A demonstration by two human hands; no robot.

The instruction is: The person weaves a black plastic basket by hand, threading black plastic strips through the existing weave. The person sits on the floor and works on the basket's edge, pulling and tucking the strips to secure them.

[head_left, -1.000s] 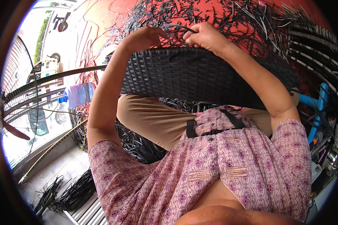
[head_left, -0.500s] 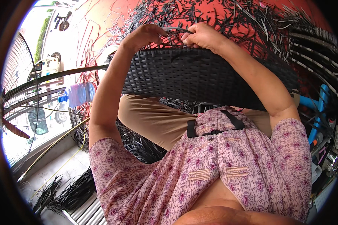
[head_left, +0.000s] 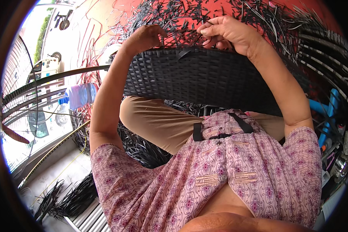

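The fingers [head_left: 214,33] of the right hand [head_left: 230,34] are pressed together in a pinch on a thin flat black plastic weaving strip [head_left: 187,50], whose loose end curls down over the top edge of the dark woven wicker panel [head_left: 205,77] standing across the person's lap. Half a second ago the same hand sat a little lower against that edge; it has since lifted slightly and the strip shows more clearly as a loop over the rim, which suggests the strand is being drawn through and tightened. The left hand [head_left: 147,36] remains curled at the rim to the left; whether its fingers grip a strand cannot be told. Beyond the panel, cut black strip offcuts [head_left: 259,19] litter the red floor [head_left: 236,7], and a clear plastic water bottle [head_left: 79,95] lies to the left.
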